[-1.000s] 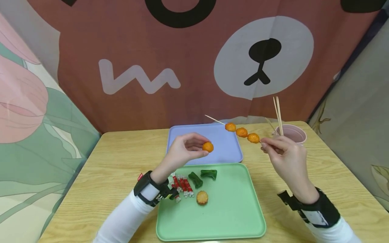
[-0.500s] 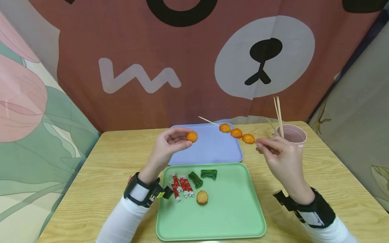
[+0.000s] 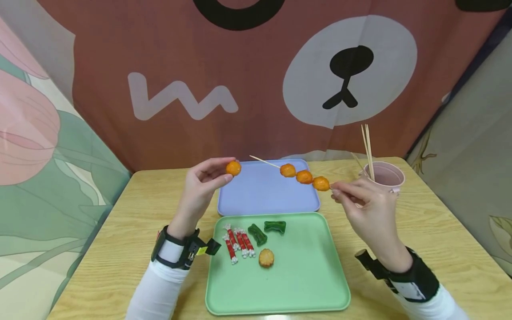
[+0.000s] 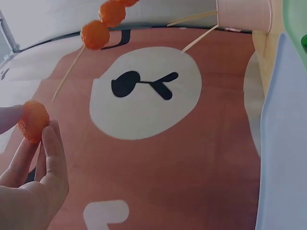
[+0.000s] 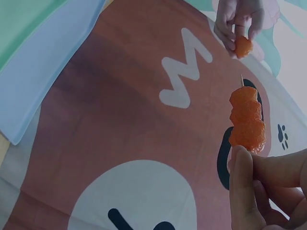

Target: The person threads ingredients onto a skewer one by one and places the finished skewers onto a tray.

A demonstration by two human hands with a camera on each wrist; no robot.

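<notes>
My left hand pinches a single orange ball between thumb and fingers, over the left edge of the blue tray. In my right hand is the end of a wooden skewer, gripped by thumb and forefinger. Three orange balls are threaded on it, close together toward the gripped end. Its bare tip points left at the loose ball, with a gap between them. The left wrist view shows that ball held apart from the skewer tip.
A green tray bears several red-wrapped sticks, two green bone-shaped pieces and a round golden piece. Behind it lies the blue tray. A pink cup with several skewers stands at the back right.
My left hand has moved left and up with the orange ball. My right hand has shifted slightly left, carrying the loaded skewer.
</notes>
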